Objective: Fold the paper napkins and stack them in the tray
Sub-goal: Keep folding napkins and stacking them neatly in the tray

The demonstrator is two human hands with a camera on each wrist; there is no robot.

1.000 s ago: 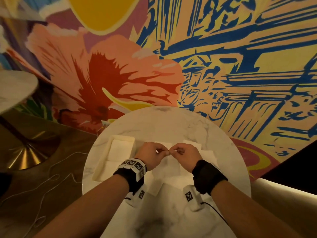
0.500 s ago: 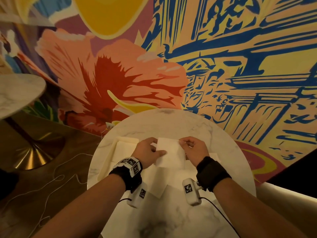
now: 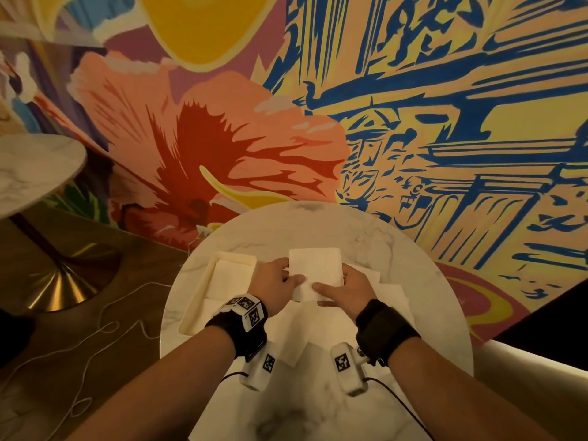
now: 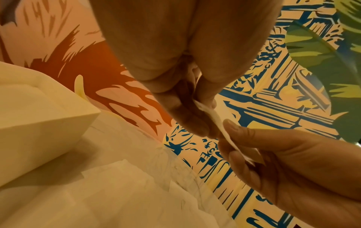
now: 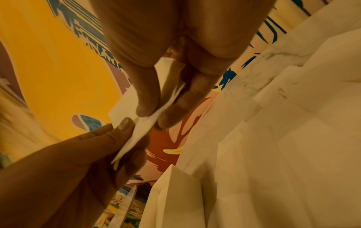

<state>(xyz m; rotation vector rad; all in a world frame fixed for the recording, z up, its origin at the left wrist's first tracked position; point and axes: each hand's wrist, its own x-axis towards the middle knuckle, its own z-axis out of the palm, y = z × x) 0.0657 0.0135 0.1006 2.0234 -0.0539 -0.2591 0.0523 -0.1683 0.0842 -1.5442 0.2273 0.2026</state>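
The left hand [image 3: 276,283] is pinching the near left edge of a folded napkin [image 3: 315,270], thumb lying on top and fingers curled beneath. The right hand [image 3: 345,289] is gripping the near right edge of the same napkin in the same way, thumb across the top, so the two thumbs are almost meeting at the near edge. In the wrist views the napkin is showing edge-on as a thin white strip squeezed between thumbs and fingertips. It is being held above the bench [image 3: 318,224], its far edge pointing toward the painted wall [image 3: 413,106].

Below the hands, loose unfolded napkins [image 3: 318,326] are lying overlapped across the middle of the bench and out to the right, some corners reaching near the round rim. Just left of the left hand, the cream tray [image 3: 199,300] is sitting near the bench's left edge, with folded napkins [image 3: 229,278] lying flat inside it. Bare marble is showing along the far rim and on the near side between the forearms.
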